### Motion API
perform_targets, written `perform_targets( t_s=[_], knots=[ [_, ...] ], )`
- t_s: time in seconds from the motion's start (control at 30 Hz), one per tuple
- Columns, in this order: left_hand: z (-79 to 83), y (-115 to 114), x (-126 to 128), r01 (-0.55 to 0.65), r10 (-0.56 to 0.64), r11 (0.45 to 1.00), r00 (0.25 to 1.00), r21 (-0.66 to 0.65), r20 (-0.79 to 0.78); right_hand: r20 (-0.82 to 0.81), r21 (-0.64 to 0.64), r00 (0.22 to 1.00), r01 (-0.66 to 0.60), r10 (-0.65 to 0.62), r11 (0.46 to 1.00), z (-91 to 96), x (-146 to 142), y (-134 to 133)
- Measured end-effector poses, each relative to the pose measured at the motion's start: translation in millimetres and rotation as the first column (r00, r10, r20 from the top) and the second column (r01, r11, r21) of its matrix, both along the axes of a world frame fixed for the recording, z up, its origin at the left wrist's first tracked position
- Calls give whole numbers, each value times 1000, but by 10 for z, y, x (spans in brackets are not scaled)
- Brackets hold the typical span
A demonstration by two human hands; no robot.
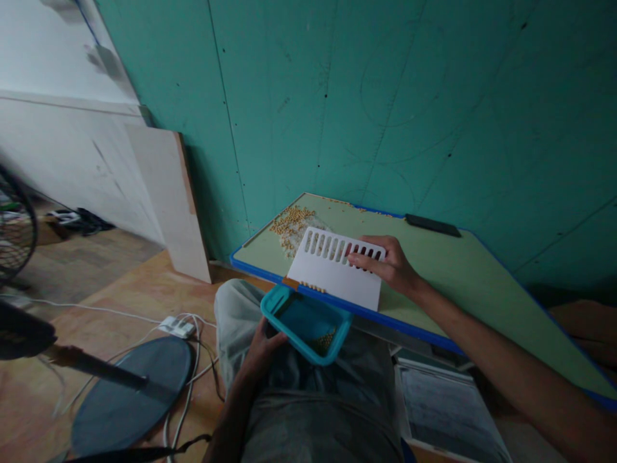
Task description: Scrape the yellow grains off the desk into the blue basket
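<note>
My right hand (389, 262) grips the right end of a white slotted plastic panel (332, 270), thumb on top. The panel lies tilted on the green tabletop (434, 283), its lower edge near the blue front rim. A row of yellow beans (312, 287) lies along that lower edge. Just below the rim, over my lap, my left hand (265, 344) holds a teal plastic container (308, 321) by its left side. Some small beans (326, 341) rest in the container's near right corner. Behind the panel, a pile of yellow beans (294, 222) is spread beside whitish grains (315, 223).
A black bar-shaped object (432, 225) lies at the table's back edge, against the green wall (385, 96). On the floor at left are a round stand base (132, 392), cables and a power strip (177, 326). A pale board (168, 199) leans on the wall.
</note>
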State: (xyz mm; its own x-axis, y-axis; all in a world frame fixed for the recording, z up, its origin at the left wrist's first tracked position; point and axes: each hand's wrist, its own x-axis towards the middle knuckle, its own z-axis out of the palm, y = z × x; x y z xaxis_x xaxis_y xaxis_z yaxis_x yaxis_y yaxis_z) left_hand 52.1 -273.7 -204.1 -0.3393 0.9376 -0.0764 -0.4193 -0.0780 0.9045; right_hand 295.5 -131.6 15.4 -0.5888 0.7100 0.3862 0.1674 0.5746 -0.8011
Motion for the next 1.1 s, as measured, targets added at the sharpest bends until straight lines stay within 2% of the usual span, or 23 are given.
perform_targets(
  t_s=[0.17, 0.57, 0.83, 1.1],
  knots=[
    [-48, 12, -15, -9, 9, 1000, 1000, 12, -22, 27, -63, 995, -90, 92, 994, -6, 9, 10],
    [-10, 29, -4, -12, 12, 1000, 1000, -6, -24, 40, -86, 998, -44, 47, 995, 7, -8, -13],
    [133, -8, 42, -16, 16, 1000, 1000, -25, 21, 47, -115, 998, 39, -33, 993, -3, -13, -6],
    [-46, 13, -10, 16, -16, 1000, 1000, -6, -14, -134, -168, 963, 211, -235, 963, -42, -55, 112]
  ],
)
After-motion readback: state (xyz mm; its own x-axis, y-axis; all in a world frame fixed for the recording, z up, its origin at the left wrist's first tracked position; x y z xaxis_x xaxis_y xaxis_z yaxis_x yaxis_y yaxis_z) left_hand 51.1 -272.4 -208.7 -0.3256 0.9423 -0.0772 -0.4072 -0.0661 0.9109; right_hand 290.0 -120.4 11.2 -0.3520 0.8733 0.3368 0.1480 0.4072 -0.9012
